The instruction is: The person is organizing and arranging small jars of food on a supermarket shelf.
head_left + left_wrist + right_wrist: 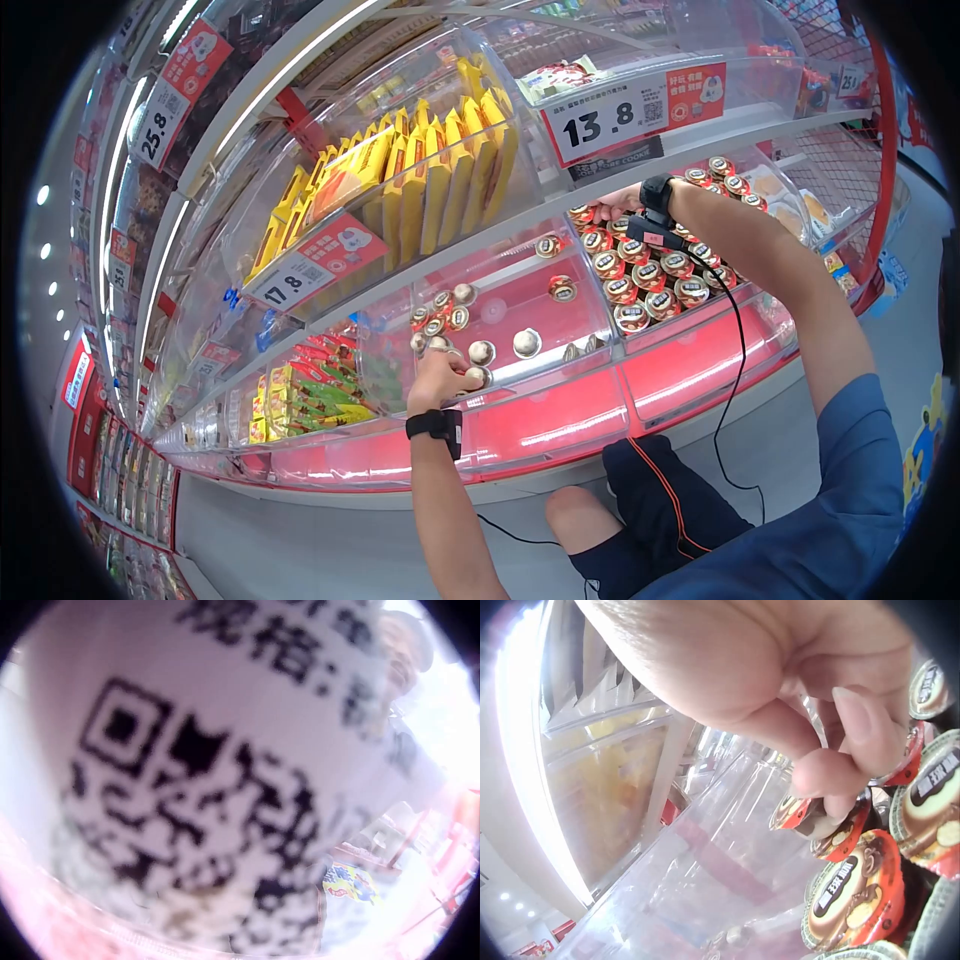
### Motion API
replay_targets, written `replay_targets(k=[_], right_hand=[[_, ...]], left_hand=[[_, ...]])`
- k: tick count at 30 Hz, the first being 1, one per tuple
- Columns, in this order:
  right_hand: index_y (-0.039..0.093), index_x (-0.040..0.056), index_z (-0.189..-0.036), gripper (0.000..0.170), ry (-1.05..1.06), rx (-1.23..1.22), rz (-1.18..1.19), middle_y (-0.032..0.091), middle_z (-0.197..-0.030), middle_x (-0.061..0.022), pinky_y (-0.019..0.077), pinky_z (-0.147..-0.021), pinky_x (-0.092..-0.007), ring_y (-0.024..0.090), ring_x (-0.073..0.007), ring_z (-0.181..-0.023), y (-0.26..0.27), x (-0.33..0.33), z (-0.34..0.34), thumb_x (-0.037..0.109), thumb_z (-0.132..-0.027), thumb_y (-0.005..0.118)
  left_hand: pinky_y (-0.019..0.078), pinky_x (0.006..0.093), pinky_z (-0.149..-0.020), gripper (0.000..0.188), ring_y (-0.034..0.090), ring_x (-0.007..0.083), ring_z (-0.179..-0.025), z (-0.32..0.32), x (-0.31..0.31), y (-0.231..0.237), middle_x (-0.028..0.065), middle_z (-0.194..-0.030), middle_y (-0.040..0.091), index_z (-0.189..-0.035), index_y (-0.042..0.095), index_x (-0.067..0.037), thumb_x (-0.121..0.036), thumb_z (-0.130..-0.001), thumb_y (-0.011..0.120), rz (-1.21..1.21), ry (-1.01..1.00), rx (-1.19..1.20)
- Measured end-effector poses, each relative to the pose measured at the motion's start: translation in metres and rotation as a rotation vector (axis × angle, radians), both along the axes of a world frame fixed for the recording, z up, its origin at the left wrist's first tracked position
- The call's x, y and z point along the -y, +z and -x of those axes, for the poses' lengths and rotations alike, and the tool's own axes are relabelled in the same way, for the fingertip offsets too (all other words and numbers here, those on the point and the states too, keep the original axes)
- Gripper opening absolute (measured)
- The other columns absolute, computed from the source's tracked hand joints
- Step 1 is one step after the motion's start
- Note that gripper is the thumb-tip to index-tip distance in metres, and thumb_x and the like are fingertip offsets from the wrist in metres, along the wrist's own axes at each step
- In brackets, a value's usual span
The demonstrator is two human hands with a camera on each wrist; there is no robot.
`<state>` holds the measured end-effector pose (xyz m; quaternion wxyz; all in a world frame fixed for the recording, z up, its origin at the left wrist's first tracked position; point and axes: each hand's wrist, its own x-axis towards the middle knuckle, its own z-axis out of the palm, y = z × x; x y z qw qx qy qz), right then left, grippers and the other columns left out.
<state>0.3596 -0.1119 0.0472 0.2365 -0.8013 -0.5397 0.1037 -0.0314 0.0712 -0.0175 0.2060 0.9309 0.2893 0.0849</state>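
Fingers and thumb of the left hand (pixel 443 380) close round a small pale-based cup (pixel 478 378) near the front edge of the middle bin. A blurred printed label (pixel 187 765) fills most of the left wrist view, which hides this hand's fingers. At the packed bin of red-and-gold cups, the right hand (pixel 615 204) reaches in at the back left corner. Its fingertips curl against a tilted cup (pixel 821 823) in the right wrist view, with other lidded cups (pixel 855 892) just below; the fingers partly cover the grip.
Loose cups (pixel 526 343) lie upright and overturned in the middle bin. Clear dividers (pixel 612 345) separate the bins. Above hangs a shelf of yellow packets (pixel 430 190) with price signs (pixel 605 120). Green and red packets (pixel 320 395) fill the left bin. A red wire rack (pixel 885 150) stands right.
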Motion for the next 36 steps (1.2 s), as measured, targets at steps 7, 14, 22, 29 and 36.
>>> replay_targets(k=[7, 14, 22, 29, 36], right_hand=[[0.055, -0.0019, -0.090, 0.024, -0.013, 0.135, 0.015, 0.059, -0.077, -0.0193, 0.0467, -0.063, -0.0346, 0.058, -0.0277, -0.070, 0.001, 0.006, -0.001, 0.020, -0.085, 0.046], [0.055, -0.0035, -0.092, 0.025, -0.016, 0.414, -0.077, 0.059, -0.080, -0.0230, 0.0479, -0.066, -0.0371, 0.060, -0.0319, -0.074, -0.001, 0.019, 0.008, 0.018, -0.085, 0.044], [0.057, 0.0001, -0.088, 0.012, 0.154, 0.184, -0.388, 0.052, -0.056, -0.0067, 0.0390, -0.049, -0.0299, 0.050, -0.0145, -0.050, 0.032, 0.086, 0.155, 0.009, -0.080, 0.056], [0.056, -0.0019, -0.092, 0.017, 0.483, 0.124, -0.267, 0.058, -0.068, -0.0130, 0.0441, -0.057, -0.0358, 0.059, -0.0252, -0.063, 0.034, 0.056, 0.225, 0.006, -0.078, 0.055], [0.064, -0.0039, -0.087, 0.025, 0.622, 0.452, 0.096, 0.064, -0.085, -0.0222, 0.0515, -0.067, -0.0380, 0.064, -0.0321, -0.081, -0.004, -0.066, 0.254, 0.013, -0.071, 0.057]], left_hand=[[0.0432, 0.0320, -0.055, 0.025, 0.053, 0.0182, -0.053, 0.000, 0.007, 0.010, 0.0107, -0.057, 0.055, -0.064, 0.062, 0.002, -0.018, -0.056, 0.075, 0.025, 0.025, -0.035], [0.0466, 0.0328, -0.062, 0.031, 0.059, 0.0206, -0.064, 0.002, 0.010, 0.013, 0.0113, -0.067, 0.060, -0.076, 0.068, 0.001, -0.027, -0.063, 0.073, 0.029, -0.001, 0.067], [0.0461, 0.0338, -0.079, 0.034, 0.059, 0.0236, -0.090, 0.006, 0.001, 0.012, 0.0138, -0.091, 0.062, -0.086, 0.069, 0.002, -0.025, -0.066, 0.072, 0.083, -0.103, 0.236], [0.0458, 0.0280, -0.074, 0.030, 0.058, 0.0162, -0.084, 0.012, 0.003, 0.015, 0.0095, -0.084, 0.062, -0.090, 0.067, 0.004, -0.020, -0.073, 0.070, 0.310, -0.114, 0.361], [0.0493, 0.0214, -0.066, 0.029, 0.061, 0.0112, -0.077, 0.013, 0.005, 0.017, 0.0069, -0.084, 0.064, -0.098, 0.063, 0.005, -0.019, -0.082, 0.065, 0.441, -0.061, 0.332]])
